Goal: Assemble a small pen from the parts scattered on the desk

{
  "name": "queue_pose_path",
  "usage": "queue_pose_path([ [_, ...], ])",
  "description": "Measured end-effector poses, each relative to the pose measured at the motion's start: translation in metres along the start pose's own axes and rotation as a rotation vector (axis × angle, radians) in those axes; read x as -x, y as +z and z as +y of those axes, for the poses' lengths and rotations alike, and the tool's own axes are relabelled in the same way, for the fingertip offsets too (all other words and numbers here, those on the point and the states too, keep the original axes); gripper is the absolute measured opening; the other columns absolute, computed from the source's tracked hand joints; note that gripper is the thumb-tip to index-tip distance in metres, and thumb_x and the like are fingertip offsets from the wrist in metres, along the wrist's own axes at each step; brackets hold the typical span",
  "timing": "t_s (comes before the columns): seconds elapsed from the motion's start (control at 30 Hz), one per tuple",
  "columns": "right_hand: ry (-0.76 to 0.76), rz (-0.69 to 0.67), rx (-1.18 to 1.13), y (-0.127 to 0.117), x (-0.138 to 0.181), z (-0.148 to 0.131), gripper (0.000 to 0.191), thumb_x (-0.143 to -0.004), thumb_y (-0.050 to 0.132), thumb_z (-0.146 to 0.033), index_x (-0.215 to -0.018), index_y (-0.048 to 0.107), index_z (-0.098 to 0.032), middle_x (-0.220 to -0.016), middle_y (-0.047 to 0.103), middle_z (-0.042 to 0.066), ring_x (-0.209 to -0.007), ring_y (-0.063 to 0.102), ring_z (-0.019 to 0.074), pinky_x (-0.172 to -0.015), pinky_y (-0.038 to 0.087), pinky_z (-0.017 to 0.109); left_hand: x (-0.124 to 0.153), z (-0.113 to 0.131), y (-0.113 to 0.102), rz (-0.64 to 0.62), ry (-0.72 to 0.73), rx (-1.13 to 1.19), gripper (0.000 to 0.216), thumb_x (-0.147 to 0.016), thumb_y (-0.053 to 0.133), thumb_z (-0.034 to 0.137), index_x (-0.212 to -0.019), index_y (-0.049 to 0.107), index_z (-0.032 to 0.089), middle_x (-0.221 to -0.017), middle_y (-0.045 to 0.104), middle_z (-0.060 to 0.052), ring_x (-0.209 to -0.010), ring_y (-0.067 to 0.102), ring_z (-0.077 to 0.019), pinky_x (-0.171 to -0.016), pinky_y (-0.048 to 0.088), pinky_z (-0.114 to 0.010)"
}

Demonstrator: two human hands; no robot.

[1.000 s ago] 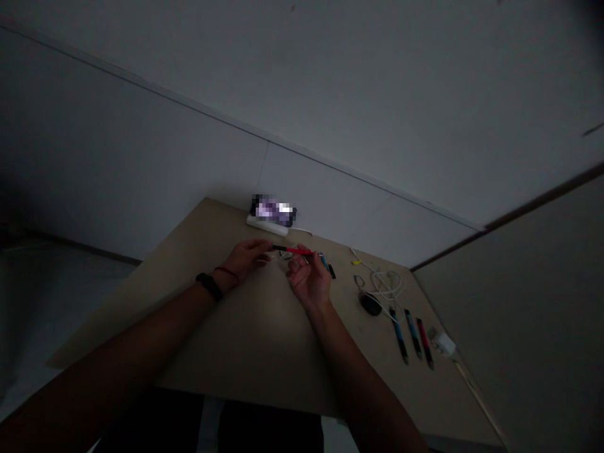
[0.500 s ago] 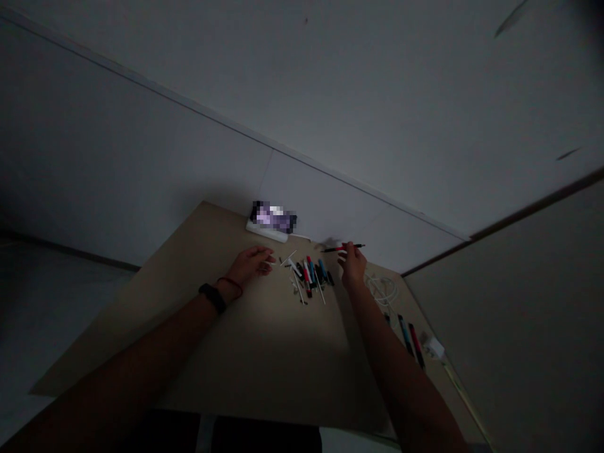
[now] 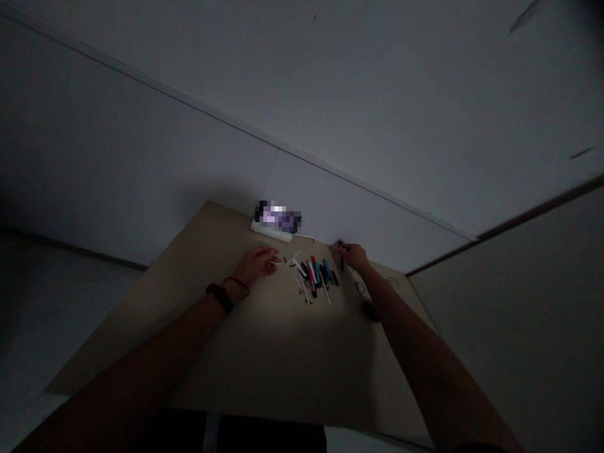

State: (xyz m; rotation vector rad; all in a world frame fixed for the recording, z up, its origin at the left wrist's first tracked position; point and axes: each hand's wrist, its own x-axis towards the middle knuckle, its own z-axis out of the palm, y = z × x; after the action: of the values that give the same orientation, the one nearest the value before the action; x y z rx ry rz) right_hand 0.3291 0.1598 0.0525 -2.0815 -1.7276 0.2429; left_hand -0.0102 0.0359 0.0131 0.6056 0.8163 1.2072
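My right hand (image 3: pixel 355 256) is closed around a dark pen (image 3: pixel 342 263), which stands roughly upright near the back edge of the table. My left hand (image 3: pixel 258 263) rests over the table with its fingers curled. A pale bit shows at its fingertips, too small to name. Between my hands lies a pile of markers and pens, among them a red and white marker (image 3: pixel 311 277) and a blue marker (image 3: pixel 327 269). Thin white sticks (image 3: pixel 304 290) and small dark pieces lie around the pile.
A lit phone (image 3: pixel 278 217), its screen blurred, leans on a white stand (image 3: pixel 271 234) at the table's back edge. A white cable (image 3: pixel 395 286) lies partly behind my right forearm, with a dark shape (image 3: pixel 371 311) beside it. The wall (image 3: pixel 330 217) rises directly behind the table (image 3: pixel 264 365).
My right hand has turned the pen from nearly level to roughly upright and lowered it slightly. My right forearm now covers the markers at the right. The left hand keeps its pose.
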Motion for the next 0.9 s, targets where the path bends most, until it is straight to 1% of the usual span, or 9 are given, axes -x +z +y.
queue_pose_path([
  [0.1, 0.01, -0.006, 0.121, 0.002, 0.004, 0.008, 0.023, -0.074, 0.077, -0.038, -0.083, 0.075, -0.017, -0.081, 0.076, 0.01, -0.091, 0.072, 0.0271, -0.077, 0.049, 0.029, 0.001, 0.001, 0.0, 0.008, -0.011, -0.005, 0.017, -0.082, 0.076, 0.028, -0.087, 0.068, 0.014, -0.075, 0.071, -0.004, -0.056, 0.064, -0.0102, -0.06, 0.051, -0.025],
  [0.17, 0.014, -0.009, 0.18, 0.005, 0.007, 0.013, 0.026, -0.076, 0.075, -0.04, -0.089, 0.075, -0.017, -0.087, 0.077, 0.011, -0.092, 0.072, 0.0267, -0.078, 0.05, 0.03, 0.001, 0.002, -0.001, 0.006, -0.008, 0.012, 0.017, -0.082, 0.076, 0.027, -0.088, 0.068, 0.014, -0.077, 0.071, -0.005, -0.057, 0.064, -0.0104, -0.061, 0.051, -0.025],
  [0.4, -0.024, 0.014, 0.245, 0.012, 0.013, 0.017, 0.034, -0.083, 0.068, -0.049, -0.089, 0.075, -0.016, -0.081, 0.076, 0.011, -0.083, 0.073, 0.0247, -0.076, 0.051, 0.03, 0.001, 0.005, -0.005, 0.014, -0.004, 0.105, 0.018, -0.081, 0.074, 0.028, -0.09, 0.068, 0.014, -0.079, 0.07, -0.005, -0.057, 0.065, -0.0113, -0.061, 0.052, -0.026],
  [0.5, -0.048, 0.075, 0.216, 0.012, 0.019, 0.015, 0.039, -0.088, 0.061, -0.051, -0.091, 0.075, -0.014, -0.084, 0.076, 0.014, -0.082, 0.071, 0.0247, -0.075, 0.049, 0.03, 0.0, 0.004, -0.006, 0.005, 0.007, 0.102, 0.021, -0.079, 0.076, 0.03, -0.09, 0.068, 0.014, -0.079, 0.07, -0.005, -0.057, 0.065, -0.0115, -0.06, 0.052, -0.026],
  [0.6, -0.079, 0.176, 0.156, 0.009, 0.03, 0.012, 0.049, -0.096, 0.046, -0.051, -0.098, 0.073, -0.01, -0.091, 0.075, 0.018, -0.085, 0.069, 0.025, -0.076, 0.047, 0.031, -0.002, 0.004, -0.009, 0.025, 0.051, 0.081, 0.023, -0.077, 0.078, 0.031, -0.089, 0.068, 0.015, -0.079, 0.07, -0.005, -0.057, 0.063, -0.0108, -0.059, 0.051, -0.026],
  [0.73, -0.129, 0.295, 0.076, 0.007, 0.064, 0.009, 0.054, -0.101, 0.03, -0.047, -0.101, 0.069, -0.009, -0.093, 0.072, 0.017, -0.083, 0.064, 0.0231, -0.074, 0.045, 0.032, -0.007, 0.005, -0.013, 0.112, 0.158, 0.04, 0.023, -0.074, 0.076, 0.032, -0.085, 0.067, 0.015, -0.075, 0.069, -0.003, -0.056, 0.061, -0.0098, -0.057, 0.049, -0.024],
  [0.77, -0.153, 0.323, 0.049, 0.008, 0.078, 0.009, 0.054, -0.101, 0.029, -0.048, -0.099, 0.068, -0.011, -0.09, 0.071, 0.014, -0.08, 0.063, 0.0222, -0.073, 0.045, 0.032, -0.008, 0.006, -0.014, 0.127, 0.182, 0.031, 0.023, -0.073, 0.076, 0.033, -0.085, 0.067, 0.015, -0.074, 0.069, -0.003, -0.056, 0.06, -0.0099, -0.057, 0.049, -0.024],
  [0.83, -0.268, 0.419, -0.088, 0.009, 0.111, 0.012, 0.047, -0.1, 0.036, -0.05, -0.095, 0.066, -0.013, -0.084, 0.067, 0.01, -0.076, 0.059, 0.021, -0.07, 0.044, 0.032, -0.009, 0.006, -0.016, 0.146, 0.218, 0.01, 0.025, -0.071, 0.076, 0.035, -0.084, 0.067, 0.015, -0.072, 0.068, -0.002, -0.056, 0.06, -0.0103, -0.057, 0.049, -0.024],
  [0.9, -0.369, 0.417, -0.147, 0.011, 0.147, 0.015, 0.04, -0.1, 0.039, -0.048, -0.089, 0.063, -0.017, -0.079, 0.063, 0.006, -0.074, 0.056, 0.02, -0.07, 0.044, 0.032, -0.009, 0.005, -0.016, 0.156, 0.248, -0.03, 0.028, -0.07, 0.076, 0.038, -0.084, 0.067, 0.016, -0.071, 0.067, -0.002, -0.057, 0.06, -0.0111, -0.057, 0.049, -0.024],
])
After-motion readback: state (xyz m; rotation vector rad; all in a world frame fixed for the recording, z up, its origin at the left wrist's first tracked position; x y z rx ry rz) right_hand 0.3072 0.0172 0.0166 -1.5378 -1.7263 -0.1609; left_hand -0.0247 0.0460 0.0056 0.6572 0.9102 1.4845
